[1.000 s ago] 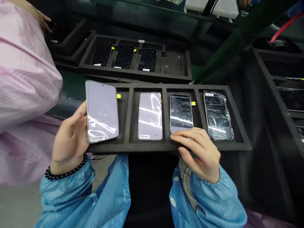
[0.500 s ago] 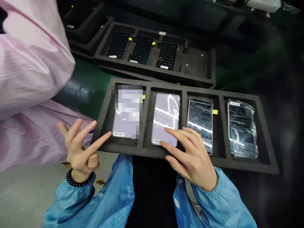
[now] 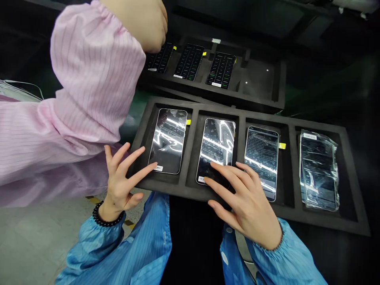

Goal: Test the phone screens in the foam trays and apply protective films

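Note:
Four compartments is more than I count here, so: a black foam tray point(image 3: 190, 189) holds several smartphones, one per compartment. My left hand point(image 3: 121, 180) is spread, its index fingertip at the label on the lower left corner of the leftmost smartphone point(image 3: 168, 142), whose screen is dark. Over the second smartphone point(image 3: 216, 146), also dark, my right hand point(image 3: 246, 194) has its fingers apart, one fingertip at the label near its bottom edge. The third smartphone point(image 3: 261, 158) shows lines of text. At the right lies a smartphone in clear wrinkled film point(image 3: 318, 170). Neither hand grips anything.
Behind stands another foam tray point(image 3: 258, 97) with several phones showing button grids, such as one phone point(image 3: 221, 70). A co-worker's pink sleeve point(image 3: 97, 75) and hand point(image 3: 145, 23) reach across from the left, partly covering that tray.
Both nearer phones' screens have gone from pale lilac to dark. My left index finger has moved onto the leftmost phone's label. The co-worker's arm has reached further in, over the rear tray.

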### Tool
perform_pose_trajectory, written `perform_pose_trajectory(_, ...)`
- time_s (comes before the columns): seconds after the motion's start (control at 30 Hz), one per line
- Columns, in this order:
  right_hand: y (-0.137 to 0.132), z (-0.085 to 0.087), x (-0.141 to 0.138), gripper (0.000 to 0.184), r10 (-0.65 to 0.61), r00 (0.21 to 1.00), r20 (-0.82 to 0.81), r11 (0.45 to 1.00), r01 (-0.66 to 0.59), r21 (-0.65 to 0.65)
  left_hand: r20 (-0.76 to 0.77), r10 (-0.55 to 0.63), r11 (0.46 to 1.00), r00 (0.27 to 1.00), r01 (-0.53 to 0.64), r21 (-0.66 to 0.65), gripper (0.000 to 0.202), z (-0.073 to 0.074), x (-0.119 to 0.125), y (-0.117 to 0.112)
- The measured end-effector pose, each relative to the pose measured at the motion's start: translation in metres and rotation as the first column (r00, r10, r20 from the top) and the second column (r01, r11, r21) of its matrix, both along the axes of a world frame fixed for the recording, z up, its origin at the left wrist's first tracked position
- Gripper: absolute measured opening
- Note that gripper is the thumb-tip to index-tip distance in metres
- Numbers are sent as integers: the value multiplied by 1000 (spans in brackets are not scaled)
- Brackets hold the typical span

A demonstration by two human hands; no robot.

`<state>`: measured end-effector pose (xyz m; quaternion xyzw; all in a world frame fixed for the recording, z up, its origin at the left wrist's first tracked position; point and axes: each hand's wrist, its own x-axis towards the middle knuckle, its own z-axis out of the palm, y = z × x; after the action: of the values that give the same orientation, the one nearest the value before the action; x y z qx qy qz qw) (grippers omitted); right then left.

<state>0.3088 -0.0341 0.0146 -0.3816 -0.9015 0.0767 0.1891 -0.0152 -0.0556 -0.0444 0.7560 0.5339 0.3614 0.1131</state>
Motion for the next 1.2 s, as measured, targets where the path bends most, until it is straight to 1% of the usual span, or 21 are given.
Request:
perform_pose_trajectory(0.1, -1, -1, 0, 40, 1, 1000, 7, 1000, -1, 11, -106, -36, 988, 994, 51, 147, 61, 0, -1, 3)
perform_pose_trajectory(0.17, -1, 0, -1, 39, 5, 1000, 15, 1000, -5, 16, -200, -64, 975, 978, 104, 197, 60, 1, -2, 6)
perform_pose_trajectory(0.2, -1, 0, -1, 37, 6, 1000, 22, 1000, -7, 16, -234, -69, 974, 970, 116, 194, 60, 2, -2, 7)
perform_pose_trajectory(0.27, 0, 0, -2, 36, 7, 1000, 28, 1000, -8, 13, -236, -64, 974, 970, 112, 195, 60, 3, -3, 9)
perform_pose_trajectory(0.33, 0, 0, -2, 44, 4, 1000, 23, 1000, -4, 17, -192, -60, 973, 980, 100, 209, 62, 3, -3, 9)
perform_pose_trajectory(0.4, 0, 0, -1, 48, 4, 1000, 18, 1000, -5, 23, -190, -63, 974, 980, 102, 200, 61, 3, -2, 8)
perform_pose_trajectory(0.5, -1, -2, 0, 40, 13, 999, 37, 1000, -13, 17, -245, -78, 981, 966, 118, 154, 59, 3, -1, 6)
perform_pose_trajectory(0.53, -1, -2, 0, 38, 16, 999, 42, 1000, -17, 15, -242, -78, 982, 967, 116, 151, 59, 2, -1, 5)
perform_pose_trajectory(0.63, -1, -2, 1, 44, 25, 999, 31, 999, -26, 23, -187, -52, 983, 981, 83, 161, 61, 0, -2, 5)
perform_pose_trajectory(0.73, -1, -2, 1, 38, 31, 999, 26, 999, -31, 24, -223, -46, 987, 974, 78, 137, 62, -2, -3, 4)
perform_pose_trajectory(0.8, -1, -2, 0, 37, 31, 999, 29, 999, -31, 20, -227, -37, 985, 973, 74, 153, 63, -2, -2, 4)
perform_pose_trajectory(0.87, -1, -3, 0, 43, 30, 999, 17, 999, -30, 25, -185, -24, 980, 982, 60, 191, 63, -2, -1, 4)
perform_pose_trajectory(0.93, -1, -3, 0, 50, 28, 1000, 7, 999, -28, 30, -164, -22, 978, 986, 55, 201, 63, -1, -1, 4)
perform_pose_trajectory(1.0, -1, -3, 0, 51, 26, 1000, 13, 999, -27, 35, -195, -23, 982, 981, 59, 178, 61, 0, -1, 4)
perform_pose_trajectory(1.1, -2, -2, 0, 43, 26, 998, 48, 999, -27, 23, -278, -33, 984, 960, 80, 159, 60, 0, -3, 3)
perform_pose_trajectory(1.13, -2, -2, 0, 42, 23, 998, 52, 999, -24, 20, -289, -33, 984, 957, 81, 157, 60, 0, -3, 3)
perform_pose_trajectory(1.2, -2, -2, 0, 45, 13, 1000, 27, 999, -13, 31, -256, -22, 983, 966, 67, 170, 61, -2, -4, 3)
